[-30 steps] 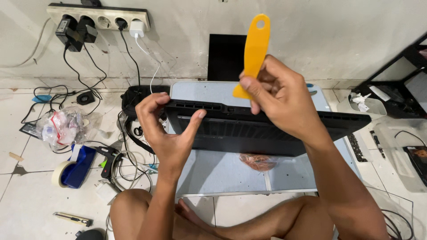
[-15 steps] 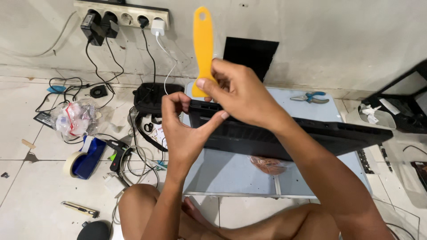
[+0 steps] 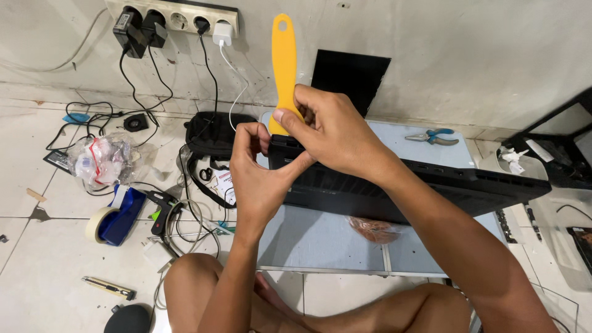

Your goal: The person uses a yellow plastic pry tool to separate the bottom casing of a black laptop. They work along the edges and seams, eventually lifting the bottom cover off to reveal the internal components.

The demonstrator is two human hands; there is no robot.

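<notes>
A black laptop (image 3: 431,188) is held on its edge above a pale blue mat (image 3: 320,243). My left hand (image 3: 256,176) grips its left corner, thumb and fingers pinching the case. My right hand (image 3: 336,132) holds a yellow plastic pry tool (image 3: 283,68) upright, its blade end pushed down at the laptop's top left corner, next to my left fingers.
A power strip (image 3: 172,15) with several plugs is on the wall. A black bag (image 3: 213,132), a plastic bag (image 3: 102,160), a tape dispenser (image 3: 117,216), a glue gun and cables lie on the tiles at left. Blue-handled pliers (image 3: 435,137) lie at the mat's far edge. My legs are at the bottom.
The pry tool and my right hand have shifted left along the laptop's top edge to its left corner. My left hand has moved from the front face to pinch that corner.
</notes>
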